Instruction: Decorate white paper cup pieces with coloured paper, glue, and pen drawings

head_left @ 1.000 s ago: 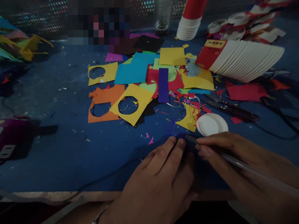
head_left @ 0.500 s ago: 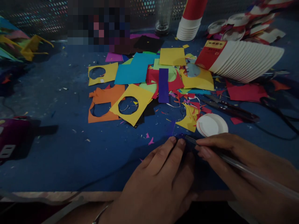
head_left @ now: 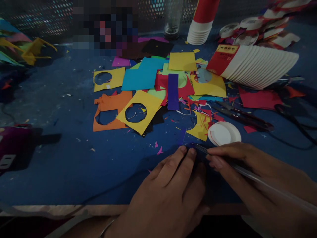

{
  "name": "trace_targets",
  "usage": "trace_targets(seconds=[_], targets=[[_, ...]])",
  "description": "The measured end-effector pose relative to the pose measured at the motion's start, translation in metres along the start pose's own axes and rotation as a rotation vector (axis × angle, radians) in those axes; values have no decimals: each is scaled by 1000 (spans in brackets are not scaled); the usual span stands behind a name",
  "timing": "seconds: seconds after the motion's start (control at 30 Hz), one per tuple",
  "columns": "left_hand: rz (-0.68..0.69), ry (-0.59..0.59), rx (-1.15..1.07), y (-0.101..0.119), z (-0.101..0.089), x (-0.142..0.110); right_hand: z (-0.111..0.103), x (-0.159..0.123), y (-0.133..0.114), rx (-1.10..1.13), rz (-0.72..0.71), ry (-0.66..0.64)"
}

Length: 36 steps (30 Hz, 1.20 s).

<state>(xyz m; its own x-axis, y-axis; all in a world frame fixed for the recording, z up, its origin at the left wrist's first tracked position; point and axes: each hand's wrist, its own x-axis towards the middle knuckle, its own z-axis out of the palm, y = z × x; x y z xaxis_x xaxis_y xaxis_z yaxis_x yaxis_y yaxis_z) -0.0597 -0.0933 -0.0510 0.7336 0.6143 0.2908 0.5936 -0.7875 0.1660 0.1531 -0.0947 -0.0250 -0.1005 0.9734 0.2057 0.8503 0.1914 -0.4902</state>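
My left hand (head_left: pixel 170 185) lies palm down near the table's front edge, its fingers stretched forward. Beneath its fingertips is a piece of purple paper (head_left: pixel 182 136), mostly hidden by the hand. In my right hand (head_left: pixel 255 175) is a clear-barrelled pen (head_left: pixel 262 180), gripped between thumb and fingers. Its tip points left and rests at the purple paper, just beside my left fingertips. A small white round lid or cup base (head_left: pixel 224 133) lies right behind my right fingers. Farther back, a purple paper strip (head_left: pixel 173 92) lies on the coloured sheets.
Yellow sheets with round holes (head_left: pixel 153 99), an orange cut sheet (head_left: pixel 111 126) and blue paper (head_left: pixel 138 79) cover the middle. Thread snips (head_left: pixel 247 117) lie at the right. Stacked paper cups (head_left: pixel 262 64) and a glass (head_left: pixel 171 29) stand behind. A purple device (head_left: pixel 15 145) sits left.
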Motion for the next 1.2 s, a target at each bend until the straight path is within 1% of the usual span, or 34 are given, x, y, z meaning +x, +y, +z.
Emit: trace_targets(seconds=[0.17,0.23,0.3,0.43,0.6,0.67,0.77,0.93,1.17,1.2], targets=[[-13,-2,4,1,0,1,-2,2,1,-3,-13,-14],[-15,-6,2,2,0,1,-4,3,4,-5,-70,-67],[-12,-5,5,2,0,0,-5,4,6,-12,-83,-89],[3,2,11,2,1,0,-5,1,8,7,-45,-57],[-7,14,-2,2,1,0,-5,1,9,31,-58,-76],[-8,5,-8,1,0,1,-5,2,8,27,-60,-104],[-9,-2,-11,0,0,0,-6,3,5,39,-39,-118],[-10,0,-8,0,1,1,-5,3,4,67,-7,-108],[-7,10,-4,1,1,-1,-5,4,8,20,-85,-119],[-7,11,-5,1,1,-1,-4,3,8,27,-80,-110]])
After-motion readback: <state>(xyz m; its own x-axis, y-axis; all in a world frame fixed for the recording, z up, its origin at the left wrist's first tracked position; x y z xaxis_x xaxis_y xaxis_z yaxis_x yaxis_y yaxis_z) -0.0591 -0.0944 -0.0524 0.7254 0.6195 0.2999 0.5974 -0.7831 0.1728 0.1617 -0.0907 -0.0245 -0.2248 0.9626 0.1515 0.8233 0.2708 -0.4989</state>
